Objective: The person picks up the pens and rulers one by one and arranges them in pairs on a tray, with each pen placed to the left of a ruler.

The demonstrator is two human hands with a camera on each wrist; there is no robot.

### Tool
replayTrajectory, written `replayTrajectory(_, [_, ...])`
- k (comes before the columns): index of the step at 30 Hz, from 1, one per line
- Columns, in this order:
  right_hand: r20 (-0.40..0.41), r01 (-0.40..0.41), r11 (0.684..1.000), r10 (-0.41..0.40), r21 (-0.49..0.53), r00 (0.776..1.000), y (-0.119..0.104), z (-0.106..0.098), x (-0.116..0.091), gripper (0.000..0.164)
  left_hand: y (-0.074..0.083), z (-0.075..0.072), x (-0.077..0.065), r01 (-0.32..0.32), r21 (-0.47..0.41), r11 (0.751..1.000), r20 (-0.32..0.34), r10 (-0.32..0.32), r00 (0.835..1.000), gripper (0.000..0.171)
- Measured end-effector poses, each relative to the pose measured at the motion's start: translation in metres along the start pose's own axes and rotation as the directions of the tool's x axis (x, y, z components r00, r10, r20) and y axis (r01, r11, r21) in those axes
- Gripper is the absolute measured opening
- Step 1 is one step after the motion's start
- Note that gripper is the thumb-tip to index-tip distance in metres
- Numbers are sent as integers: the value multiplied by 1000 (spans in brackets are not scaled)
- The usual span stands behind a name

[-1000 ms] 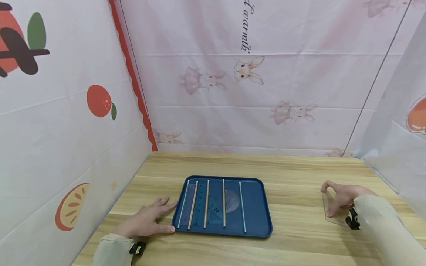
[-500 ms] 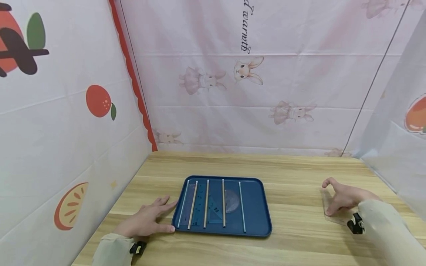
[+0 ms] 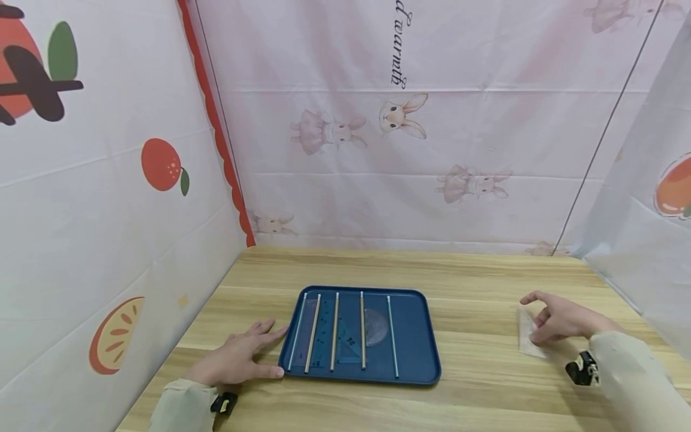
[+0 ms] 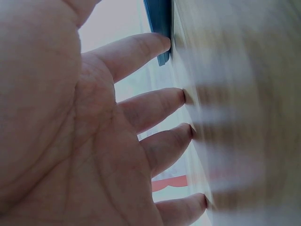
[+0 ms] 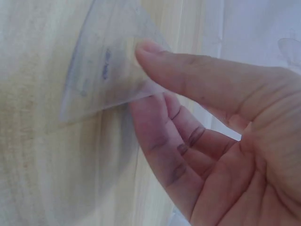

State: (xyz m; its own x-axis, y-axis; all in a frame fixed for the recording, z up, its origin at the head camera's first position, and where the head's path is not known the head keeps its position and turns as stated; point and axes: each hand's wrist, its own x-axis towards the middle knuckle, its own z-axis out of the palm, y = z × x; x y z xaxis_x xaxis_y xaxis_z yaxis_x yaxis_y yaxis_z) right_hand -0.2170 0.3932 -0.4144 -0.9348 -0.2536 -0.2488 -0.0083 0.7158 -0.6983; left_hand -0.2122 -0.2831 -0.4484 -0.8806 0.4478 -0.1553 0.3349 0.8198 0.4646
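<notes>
My right hand [image 3: 564, 318] pinches a clear plastic set square [image 5: 106, 70] by one edge, thumb on top and fingers beneath. In the right wrist view the set square tilts over the wood, with faint blue print on it. My left hand [image 3: 237, 355] lies with spread fingers at the left side of a blue tray [image 3: 415, 336]. One of its fingertips [image 4: 162, 42] meets the tray's edge in the left wrist view, while the others press on the tabletop.
In the tray, several slim pencils [image 3: 335, 330] lie side by side, spaced apart. Among them are a clear round protractor [image 3: 378, 336], a triangular set square [image 3: 351, 351] and flat clear rulers [image 3: 323, 336]. Printed cloth [image 3: 345, 198] hangs behind the wooden table [image 3: 475, 384] and at both sides.
My right hand has turned and drawn back slightly; the set square has tilted up from lying nearly flat on the table. The left hand and tray have stayed in place.
</notes>
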Motion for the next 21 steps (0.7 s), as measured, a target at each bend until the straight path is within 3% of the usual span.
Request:
replayTrajectory(8, [20,83,996,-84,25,996,-3,0,1,75,-3,1,0,-9,7,1000,-2,9,1000,96])
replayTrajectory(21, [19,115,993,-116,27,993,-13,4,4,62,-5,2,0,-22,13,1000,1,22,1000,96])
